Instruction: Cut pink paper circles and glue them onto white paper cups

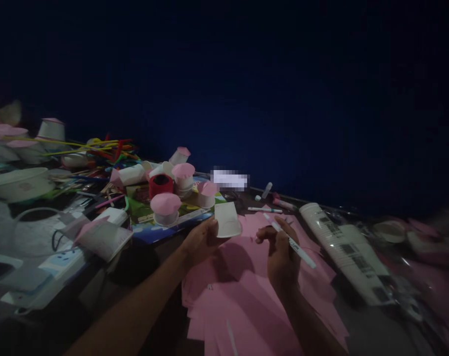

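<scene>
My left hand grips a white paper cup from its left side, the cup turned upside down with its rim low. Faint marks seem to show on its wall. In my right hand is a white marker, held between the fingers and slanting down to the right. A gap separates the marker from the cup. Below both hands spreads a pile of pink paper sheets. Just beyond the cup stand small white cups topped with pink paper, one of them a pink-capped cup at the left.
Sleeved stacks of white cups lie at the right. Another marker and a glue stick are at the back. A red roll sits among the cups. Colourful pipe cleaners, a white bowl and a power strip occupy the left.
</scene>
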{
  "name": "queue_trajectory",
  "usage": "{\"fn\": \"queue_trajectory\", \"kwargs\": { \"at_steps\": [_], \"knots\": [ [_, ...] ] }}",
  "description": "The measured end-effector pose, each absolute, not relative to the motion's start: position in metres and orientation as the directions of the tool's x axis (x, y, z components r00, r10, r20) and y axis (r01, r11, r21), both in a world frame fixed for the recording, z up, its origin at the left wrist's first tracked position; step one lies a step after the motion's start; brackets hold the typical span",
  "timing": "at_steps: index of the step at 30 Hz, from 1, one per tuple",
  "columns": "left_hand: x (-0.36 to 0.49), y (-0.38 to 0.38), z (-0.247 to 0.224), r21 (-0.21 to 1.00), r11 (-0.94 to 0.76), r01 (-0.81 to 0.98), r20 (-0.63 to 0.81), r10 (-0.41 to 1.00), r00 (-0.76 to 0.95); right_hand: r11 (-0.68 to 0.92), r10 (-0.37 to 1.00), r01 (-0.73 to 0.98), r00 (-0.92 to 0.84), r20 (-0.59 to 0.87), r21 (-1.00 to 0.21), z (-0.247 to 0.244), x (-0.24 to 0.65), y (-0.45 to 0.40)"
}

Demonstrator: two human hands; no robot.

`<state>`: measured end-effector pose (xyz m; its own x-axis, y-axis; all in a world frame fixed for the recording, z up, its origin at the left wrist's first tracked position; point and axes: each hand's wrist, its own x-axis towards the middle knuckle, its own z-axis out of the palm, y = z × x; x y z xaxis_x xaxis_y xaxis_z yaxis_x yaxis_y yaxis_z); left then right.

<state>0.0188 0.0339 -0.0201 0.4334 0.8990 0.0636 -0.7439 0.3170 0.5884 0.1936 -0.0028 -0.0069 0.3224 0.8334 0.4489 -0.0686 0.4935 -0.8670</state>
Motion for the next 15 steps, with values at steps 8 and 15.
{"fn": "queue_trajectory", "kwargs": {
  "at_steps": [8, 15],
  "knots": [
    [0.016, 0.03, -0.013, 0.557, 0.429, -0.711, -0.084, 0.881, 0.466, 0.419, 0.851, 0.17, 0.268, 0.451, -0.892, 0.015, 0.203, 0.002],
    [0.016, 0.03, -0.011, 0.491, 0.484, -0.725, -0.209, 0.873, 0.441, 0.33, 0.925, 0.559, -0.033, 0.378, -0.76, 0.009, 0.258, 0.015]
  ]
}}
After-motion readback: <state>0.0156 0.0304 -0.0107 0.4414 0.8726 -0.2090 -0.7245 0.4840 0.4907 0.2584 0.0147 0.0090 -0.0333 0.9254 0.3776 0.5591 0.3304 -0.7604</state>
